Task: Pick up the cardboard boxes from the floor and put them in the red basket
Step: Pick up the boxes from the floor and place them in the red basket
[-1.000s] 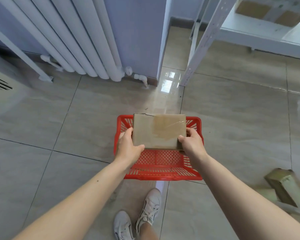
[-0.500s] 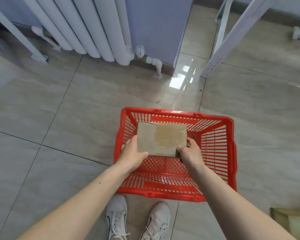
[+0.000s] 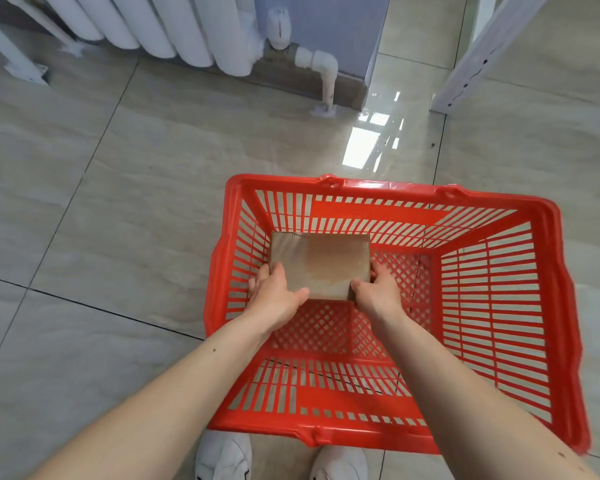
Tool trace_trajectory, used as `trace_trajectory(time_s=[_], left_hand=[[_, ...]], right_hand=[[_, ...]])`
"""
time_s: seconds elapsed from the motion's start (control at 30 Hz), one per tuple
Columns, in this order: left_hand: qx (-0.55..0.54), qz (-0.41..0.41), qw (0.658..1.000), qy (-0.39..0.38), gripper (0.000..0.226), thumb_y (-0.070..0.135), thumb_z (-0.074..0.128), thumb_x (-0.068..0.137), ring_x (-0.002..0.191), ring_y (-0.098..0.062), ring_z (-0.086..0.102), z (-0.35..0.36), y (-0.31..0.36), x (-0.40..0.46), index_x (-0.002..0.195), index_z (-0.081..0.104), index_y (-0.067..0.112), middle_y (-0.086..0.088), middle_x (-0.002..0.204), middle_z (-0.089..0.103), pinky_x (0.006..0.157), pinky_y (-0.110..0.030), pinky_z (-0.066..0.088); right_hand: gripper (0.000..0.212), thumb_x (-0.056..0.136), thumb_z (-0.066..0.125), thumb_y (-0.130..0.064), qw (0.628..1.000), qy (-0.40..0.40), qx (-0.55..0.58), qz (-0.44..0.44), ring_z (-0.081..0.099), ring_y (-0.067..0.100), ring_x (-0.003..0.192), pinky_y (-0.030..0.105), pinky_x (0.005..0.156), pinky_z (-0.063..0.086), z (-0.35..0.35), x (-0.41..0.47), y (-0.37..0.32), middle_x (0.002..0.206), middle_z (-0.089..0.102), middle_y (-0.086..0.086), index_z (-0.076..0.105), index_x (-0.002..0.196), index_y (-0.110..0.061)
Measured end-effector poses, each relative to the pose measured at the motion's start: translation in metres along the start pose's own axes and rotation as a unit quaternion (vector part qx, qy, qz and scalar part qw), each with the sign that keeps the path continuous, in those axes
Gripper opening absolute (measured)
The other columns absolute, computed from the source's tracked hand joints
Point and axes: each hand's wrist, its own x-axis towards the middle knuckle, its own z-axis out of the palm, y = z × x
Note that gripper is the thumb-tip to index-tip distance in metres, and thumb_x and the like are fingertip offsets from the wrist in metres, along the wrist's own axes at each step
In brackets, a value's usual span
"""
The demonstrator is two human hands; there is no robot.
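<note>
Hands, left (image 3: 274,296) and right (image 3: 376,293), grip flat rectangular cardboard box (image 3: 321,261) inside slatted red plastic basket (image 3: 499,306).

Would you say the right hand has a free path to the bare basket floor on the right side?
Probably yes: the right hand grips the cardboard box inside the red basket, and nothing lies beside it.

Bright even daylight, window glare on the glossy floor tiles (image 3: 371,147), soft shadows, wide-angle bending at edges

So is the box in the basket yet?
In, still held: the cardboard box sits below the red basket rim, left hand and right hand gripping it.
</note>
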Motion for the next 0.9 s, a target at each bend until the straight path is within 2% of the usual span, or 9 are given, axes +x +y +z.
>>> trace_trajectory(time_s=[0.17, 0.3, 0.43, 0.5, 0.7, 0.9], left_hand=[[0.003, -0.001, 1.0, 0.015, 0.078, 0.042, 0.049, 0.098, 0.152, -0.03, -0.004, 0.005, -0.003, 0.014, 0.157, 0.007, 0.013, -0.008, 0.166, -0.001, 0.121, -0.044, 0.008], [-0.004, -0.007, 1.0, 0.021, 0.072, 0.046, 0.037, 0.101, 0.152, -0.03, -0.008, 0.01, 0.0, 0.01, 0.157, 0.005, 0.015, -0.006, 0.166, -0.008, 0.122, -0.044, 0.003], [-0.03, -0.015, 0.999, 0.02, 0.071, 0.048, 0.032, 0.101, 0.153, -0.027, -0.008, 0.003, 0.006, -0.01, 0.157, 0.004, 0.016, -0.006, 0.166, -0.009, 0.122, -0.043, 0.001], [-0.037, -0.016, 0.999, 0.018, 0.071, 0.049, 0.031, 0.101, 0.153, -0.026, -0.007, -0.006, 0.013, -0.029, 0.157, 0.005, 0.016, -0.005, 0.166, -0.007, 0.123, -0.043, 0.002], [-0.043, -0.005, 0.999, 0.008, 0.067, 0.049, 0.032, 0.101, 0.153, -0.024, 0.0, -0.038, 0.058, -0.114, 0.157, 0.014, 0.016, -0.002, 0.166, 0.001, 0.122, -0.041, 0.006], [-0.063, 0.047, 0.997, 0.005, 0.059, 0.046, 0.038, 0.101, 0.149, -0.022, 0.024, -0.075, 0.118, -0.19, 0.15, 0.035, 0.014, -0.004, 0.161, 0.027, 0.122, -0.041, 0.019]], right_hand=[[0.054, 0.095, 0.056, -0.01, 1.0, 0.004, -0.023, -0.012, 0.057, 0.028, 0.124, 0.046, 0.105, 0.049, 0.008, 0.01, 0.001, 0.138, 0.057, 0.006, 0.041, 0.147, -0.017], [0.055, 0.096, 0.058, -0.014, 1.0, 0.003, -0.025, -0.003, 0.056, 0.03, 0.126, 0.048, 0.106, 0.047, 0.006, 0.008, 0.005, 0.14, 0.056, 0.01, 0.036, 0.146, -0.017], [0.062, 0.098, 0.053, -0.013, 0.999, -0.023, -0.042, -0.014, 0.041, 0.029, 0.14, 0.046, 0.117, 0.034, -0.011, -0.019, 0.0, 0.154, 0.041, 0.008, 0.027, 0.154, -0.018], [0.06, 0.099, 0.053, -0.014, 0.999, -0.019, -0.041, -0.01, 0.038, 0.027, 0.143, 0.044, 0.118, 0.032, -0.028, -0.039, -0.008, 0.157, 0.038, 0.007, 0.029, 0.154, -0.017], [0.048, 0.095, 0.061, -0.019, 1.0, 0.002, -0.028, 0.004, 0.054, 0.024, 0.128, 0.046, 0.109, 0.045, -0.082, -0.115, -0.04, 0.141, 0.055, 0.006, 0.048, 0.141, -0.016], [0.032, 0.094, 0.061, -0.025, 0.999, 0.047, 0.012, -0.01, 0.061, 0.019, 0.109, 0.039, 0.101, 0.049, -0.14, -0.189, -0.087, 0.116, 0.066, 0.002, 0.061, 0.123, -0.011]])
